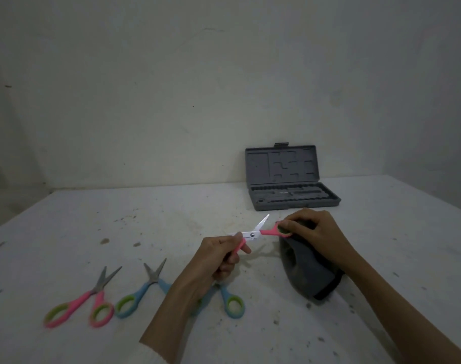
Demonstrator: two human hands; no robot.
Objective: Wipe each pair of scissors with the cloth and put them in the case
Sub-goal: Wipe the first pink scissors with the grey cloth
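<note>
The left hand (pixel 221 254) is curling its fingers round one pink handle of the open pink scissors (pixel 253 234); the right hand (pixel 312 228) is pinching the other handle loop through a bit of the grey cloth (pixel 307 269), and the rest of the cloth is hanging down to the table (pixel 92 227); the scissors are up in the air between the two hands, blades spread wide, one sharp tip pointing up and away. The grey case (pixel 293 193) is sitting open just behind the hands; another pink pair (pixel 83 300) and a blue pair (pixel 142 290) are lying near the front edge, and a third pair (pixel 232 303) is partly hiding under the left arm. I think the open blades could nick a finger if the cloth is sliding along them too fast; the loose cloth could also be catching on the tip and pulling the scissors out of the pinch.
</note>
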